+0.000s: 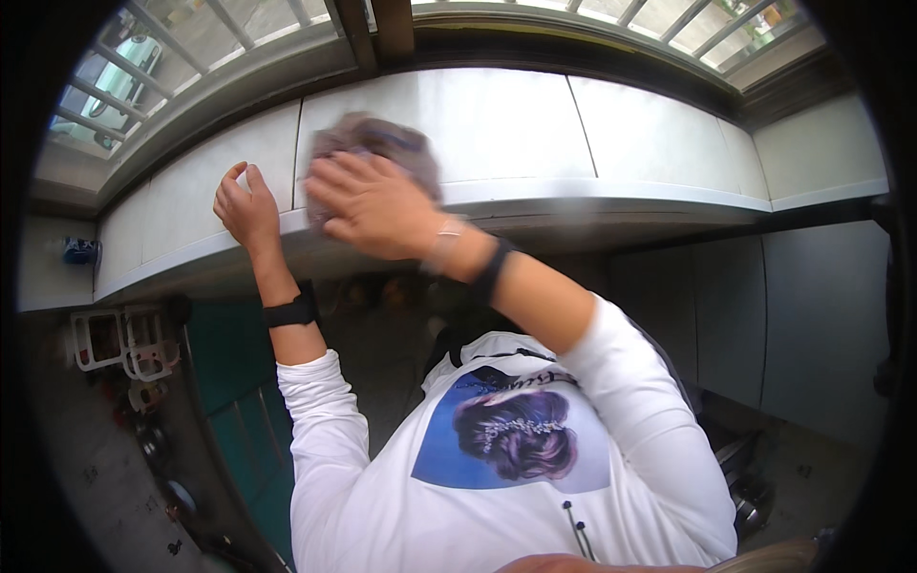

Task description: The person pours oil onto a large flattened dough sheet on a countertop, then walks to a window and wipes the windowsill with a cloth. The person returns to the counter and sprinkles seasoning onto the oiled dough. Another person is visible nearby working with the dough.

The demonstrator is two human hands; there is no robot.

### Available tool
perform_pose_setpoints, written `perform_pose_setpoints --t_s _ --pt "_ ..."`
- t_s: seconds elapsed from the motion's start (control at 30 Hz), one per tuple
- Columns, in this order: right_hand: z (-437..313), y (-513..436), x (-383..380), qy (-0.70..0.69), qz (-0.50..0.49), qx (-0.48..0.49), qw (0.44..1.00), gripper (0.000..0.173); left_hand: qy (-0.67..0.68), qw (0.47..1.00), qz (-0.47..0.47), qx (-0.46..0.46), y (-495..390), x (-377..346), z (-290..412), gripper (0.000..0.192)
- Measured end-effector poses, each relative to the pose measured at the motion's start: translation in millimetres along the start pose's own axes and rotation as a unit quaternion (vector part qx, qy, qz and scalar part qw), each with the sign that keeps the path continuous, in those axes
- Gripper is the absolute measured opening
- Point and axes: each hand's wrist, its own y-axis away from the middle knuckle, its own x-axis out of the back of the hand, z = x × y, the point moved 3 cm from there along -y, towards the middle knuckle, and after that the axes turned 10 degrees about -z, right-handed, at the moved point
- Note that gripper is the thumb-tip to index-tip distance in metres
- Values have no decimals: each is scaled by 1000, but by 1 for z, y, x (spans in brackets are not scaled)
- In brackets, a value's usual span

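My right hand reaches across to the left and lies spread on a brownish-grey cloth, pressing it on the white tiled windowsill. Motion blurs both the cloth and the hand. One side of the cloth hangs at the sill's front edge, partly hidden under my fingers. To the left, my left hand is raised by the sill's front edge with nothing in it. Its fingers are loosely bent and the thumb stands apart. Whether this hand touches the sill, I cannot tell.
A barred window rises behind the sill. At the far left a dark blue can lies or stands on the side ledge. Below are white plastic racks and a teal panel. Grey cabinet-like panels line the lower right.
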Motion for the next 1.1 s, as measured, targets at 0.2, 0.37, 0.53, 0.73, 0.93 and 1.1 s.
perform_pose_setpoints --t_s 0.2,0.37,0.53,0.73,0.93,1.1 --pt "53 -17 -15 -31 29 34 999 33 -37 998 -29 36 -3 -8 -15 39" --pt "247 162 65 32 -11 -173 984 46 -68 996 -39 42 -4 -8 -18 39" --pt "345 502 194 164 -84 -556 811 46 -88 995 -19 51 -6 -10 -12 38" --pt "323 728 275 142 109 -699 692 51 63 983 -171 -39 -3 -3 22 37" --pt "307 571 220 92 267 -449 848 45 -33 935 -272 -226 0 -7 92 45" --pt "314 381 123 12 231 -377 897 38 -118 920 -331 -173 -8 -6 119 49"
